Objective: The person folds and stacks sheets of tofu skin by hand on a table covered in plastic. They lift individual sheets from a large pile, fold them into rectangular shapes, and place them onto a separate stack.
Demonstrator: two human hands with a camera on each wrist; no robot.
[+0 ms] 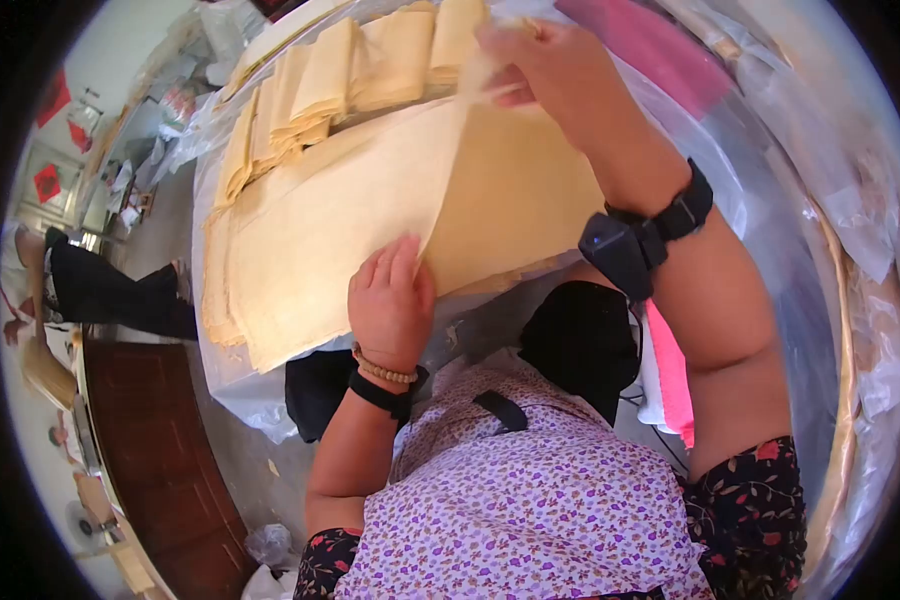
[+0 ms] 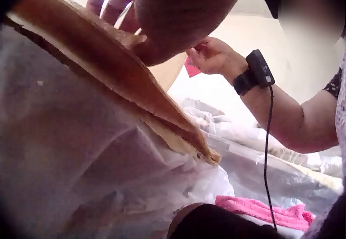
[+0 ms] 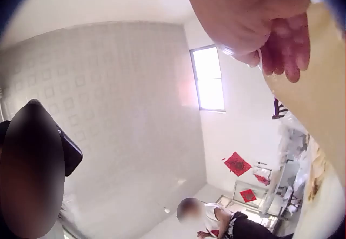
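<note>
Under left hand (image 2: 178, 17), seemingly layered sheets (image 2: 135, 82).

head cam: steeply down on worktop (image 1: 770, 230). left wrist cam: close under lifted sheet (image 2: 108, 66), facing sideways. right wrist cam: close, tilted up at wall (image 3: 119, 114). sheet shared by all.

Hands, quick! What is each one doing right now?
Left hand: holding the near edge of the yellow sheet.
Right hand: pinching the sheet's far edge.
</note>
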